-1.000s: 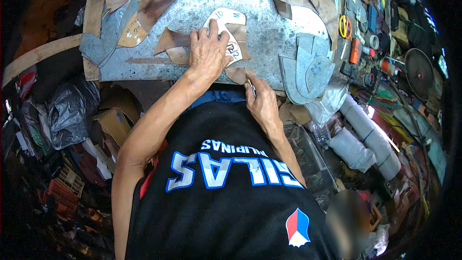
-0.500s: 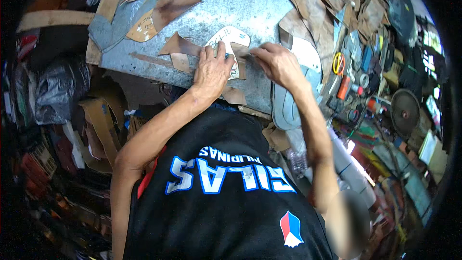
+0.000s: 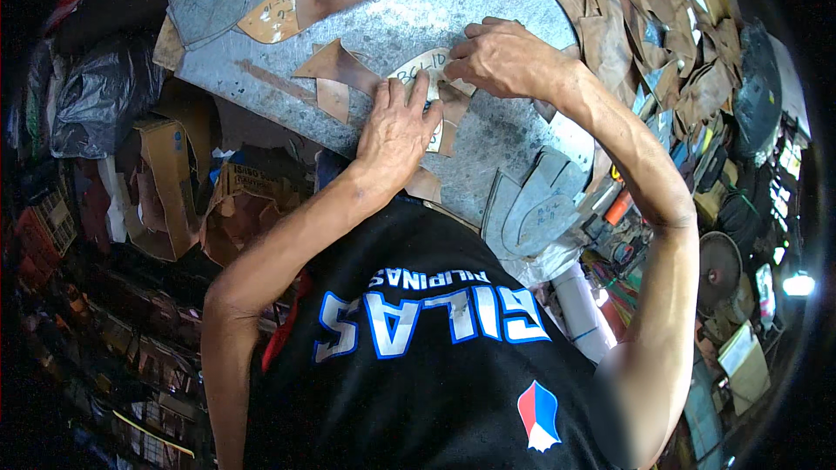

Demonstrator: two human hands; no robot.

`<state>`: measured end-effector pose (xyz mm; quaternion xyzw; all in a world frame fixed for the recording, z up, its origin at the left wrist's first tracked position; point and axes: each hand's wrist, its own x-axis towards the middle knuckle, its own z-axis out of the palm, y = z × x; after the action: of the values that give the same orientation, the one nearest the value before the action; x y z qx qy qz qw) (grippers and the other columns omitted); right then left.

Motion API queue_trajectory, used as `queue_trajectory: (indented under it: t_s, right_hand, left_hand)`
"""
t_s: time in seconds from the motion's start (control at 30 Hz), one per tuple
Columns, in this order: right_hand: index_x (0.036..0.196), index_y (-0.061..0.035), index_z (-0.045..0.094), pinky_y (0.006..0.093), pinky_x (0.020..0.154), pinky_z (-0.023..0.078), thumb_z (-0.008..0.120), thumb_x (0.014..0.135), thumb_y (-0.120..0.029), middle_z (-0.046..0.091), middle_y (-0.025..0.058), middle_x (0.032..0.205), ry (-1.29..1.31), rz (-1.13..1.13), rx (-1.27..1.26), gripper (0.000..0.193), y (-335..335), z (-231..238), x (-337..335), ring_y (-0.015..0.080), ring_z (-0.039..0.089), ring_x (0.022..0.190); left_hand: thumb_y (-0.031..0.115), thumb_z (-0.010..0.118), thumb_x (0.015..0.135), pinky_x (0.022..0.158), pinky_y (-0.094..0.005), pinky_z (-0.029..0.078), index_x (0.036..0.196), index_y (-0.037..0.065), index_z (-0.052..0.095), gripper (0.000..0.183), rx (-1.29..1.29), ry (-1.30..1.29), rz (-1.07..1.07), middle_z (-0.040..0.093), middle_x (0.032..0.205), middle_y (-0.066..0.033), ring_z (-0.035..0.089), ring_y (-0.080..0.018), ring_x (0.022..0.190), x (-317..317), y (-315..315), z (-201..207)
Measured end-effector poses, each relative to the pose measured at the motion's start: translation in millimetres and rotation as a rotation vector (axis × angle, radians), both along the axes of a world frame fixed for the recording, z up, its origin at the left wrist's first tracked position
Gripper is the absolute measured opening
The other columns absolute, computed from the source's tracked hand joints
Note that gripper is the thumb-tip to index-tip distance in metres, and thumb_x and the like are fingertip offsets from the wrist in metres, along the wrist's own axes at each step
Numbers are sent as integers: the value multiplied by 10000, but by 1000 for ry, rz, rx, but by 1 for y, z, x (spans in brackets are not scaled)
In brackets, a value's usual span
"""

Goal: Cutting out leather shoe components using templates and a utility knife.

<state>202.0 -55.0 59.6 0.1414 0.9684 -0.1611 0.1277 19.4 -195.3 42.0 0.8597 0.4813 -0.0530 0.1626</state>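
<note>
A: So, biggest first. What carries everything?
B: Grey metal tabletop (image 3: 514, 135), stained and scuffed. Brown leather sheets (image 3: 601, 0) heaped along its far right; overlapping grey patterns (image 3: 544, 209) by the near right edge.
A: Hands?
B: Right hand (image 3: 505, 59) at the template's upper right, fingers curled in narrow; cannot tell whether they grip anything. Left hand (image 3: 396, 135) laid palm down over the template, fingers a little spread.
A: And the pale template (image 3: 428, 59) itself?
B: Cream, curved outline, dark handwritten marks, partly covered by both hands. Sits toward the middle of the tabletop, against a brown leather piece (image 3: 453, 106) showing on its right.
A: Its lie?
B: Flat. Long axis runs roughly near to far; the broad, rounded end points away, the lower end toward the near edge.
</note>
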Motion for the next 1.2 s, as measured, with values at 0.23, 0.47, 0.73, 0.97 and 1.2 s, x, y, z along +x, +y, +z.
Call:
queue_trajectory:
  t_s: [0.23,0.47,0.73,0.97,1.2]
  right_hand:
    - [987,-180,732,328,786,530,637,785,-174,657,10,856,-22,28,22,224,1,3,-8,200,615,927]
    - [1001,-219,737,340,759,532,627,800,-176,655,25,848,-195,112,66,233,6,5,-23,217,640,873]
    - [1058,-138,676,392,658,539,596,849,-151,657,92,830,7,-334,-65,224,-36,2,15,293,662,740]
    - [1043,-138,662,446,622,525,597,899,-217,642,160,798,103,-804,-98,177,-94,-8,15,341,659,722]
    - [1043,-129,683,460,641,519,589,920,-240,638,169,790,82,-942,-127,191,-110,-3,33,373,648,726]
  left_hand:
    - [88,624,783,1026,-480,391,1256,79,593,474,4,-2,-1,440,1404,-215,503,-389,1137,1,-1,-1]
    - [121,587,824,1014,-448,377,1269,118,593,445,-10,67,-31,450,1399,-192,502,-353,1122,2,2,2]
    - [145,595,830,1000,-446,381,1314,163,570,485,23,130,-57,425,1416,-185,502,-355,1116,3,1,2]
    - [151,595,835,969,-432,396,1342,169,550,509,28,232,-87,412,1410,-189,517,-343,1070,10,4,3]
    - [151,601,828,928,-411,418,1357,177,537,534,24,254,-116,421,1396,-189,538,-329,1045,11,7,6]
